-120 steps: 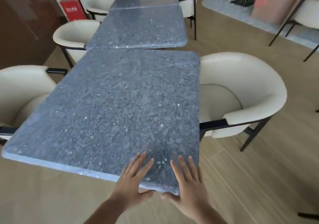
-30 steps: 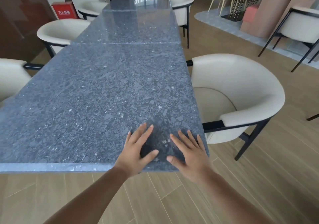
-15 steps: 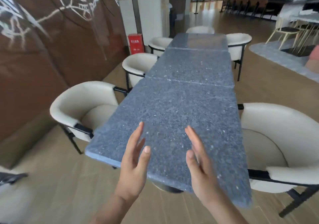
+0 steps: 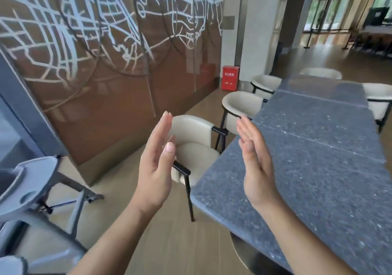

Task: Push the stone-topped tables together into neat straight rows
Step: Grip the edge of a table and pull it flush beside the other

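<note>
Three grey stone-topped tables stand end to end in one line on the right: the nearest table (image 4: 314,181), the middle table (image 4: 318,120) and the far table (image 4: 322,88), with thin seams between them. My left hand (image 4: 156,164) is raised in the air left of the nearest table, palm facing right, fingers straight, holding nothing. My right hand (image 4: 255,158) hovers over the nearest table's left edge, palm facing left, also holding nothing. Neither hand touches a table.
Cream armchairs (image 4: 191,147) with black frames line the tables' left side, with another chair (image 4: 379,101) on the far right. A brown patterned wall (image 4: 106,62) runs along the left. A red box (image 4: 230,78) stands by a white pillar. A grey high chair (image 4: 31,185) is at my left.
Both hands have lifted off the nearest table top and now face each other in the air. The view has swung left and upward, so the tables lie to the right.
</note>
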The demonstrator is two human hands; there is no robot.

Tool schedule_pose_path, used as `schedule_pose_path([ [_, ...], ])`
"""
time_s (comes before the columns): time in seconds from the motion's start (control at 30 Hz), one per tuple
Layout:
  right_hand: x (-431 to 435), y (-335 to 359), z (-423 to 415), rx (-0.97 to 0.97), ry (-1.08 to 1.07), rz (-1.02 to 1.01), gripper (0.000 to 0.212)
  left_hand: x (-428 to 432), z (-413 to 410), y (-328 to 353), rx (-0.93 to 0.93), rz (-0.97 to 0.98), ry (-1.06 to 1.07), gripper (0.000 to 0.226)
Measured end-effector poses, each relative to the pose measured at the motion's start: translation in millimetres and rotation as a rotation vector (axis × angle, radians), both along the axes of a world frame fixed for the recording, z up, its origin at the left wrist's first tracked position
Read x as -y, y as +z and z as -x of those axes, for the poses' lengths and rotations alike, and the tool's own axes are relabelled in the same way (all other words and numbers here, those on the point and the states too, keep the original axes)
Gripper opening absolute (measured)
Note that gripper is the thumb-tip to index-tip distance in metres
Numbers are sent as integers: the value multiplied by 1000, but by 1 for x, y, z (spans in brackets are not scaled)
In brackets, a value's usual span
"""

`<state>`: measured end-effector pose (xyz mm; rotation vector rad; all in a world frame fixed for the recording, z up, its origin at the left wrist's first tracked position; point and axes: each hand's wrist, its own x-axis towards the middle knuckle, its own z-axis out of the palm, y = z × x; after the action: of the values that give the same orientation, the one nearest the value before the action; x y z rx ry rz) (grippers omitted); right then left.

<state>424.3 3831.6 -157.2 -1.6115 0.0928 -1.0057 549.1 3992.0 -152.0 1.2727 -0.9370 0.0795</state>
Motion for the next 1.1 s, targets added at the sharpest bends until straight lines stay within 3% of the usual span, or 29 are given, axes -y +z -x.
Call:
schedule_pose_path([
  [0.2,-32,9,-130,4,-7,10,55,-50,-128,30,31,46,23,50],
  [0.33,-42,13,-216,13,0,24,53,-57,-205,38,48,38,17,67],
  [0.47,-32,8,-306,15,-10,36,51,-47,-294,26,56,33,1,67],
  [0.57,-17,0,-381,41,-20,21,53,-26,-366,14,41,36,-3,67],
  [0.67,5,-8,-464,78,-30,15,69,7,-442,9,34,48,-15,66],
  [0.8,47,-6,-588,94,-38,-37,57,57,-559,19,43,21,-39,52],
  [0.93,83,10,-684,114,-81,-49,75,98,-662,34,38,16,-83,46],
  [1.1,126,18,-779,108,-153,-11,75,150,-774,36,34,38,-176,47],
])
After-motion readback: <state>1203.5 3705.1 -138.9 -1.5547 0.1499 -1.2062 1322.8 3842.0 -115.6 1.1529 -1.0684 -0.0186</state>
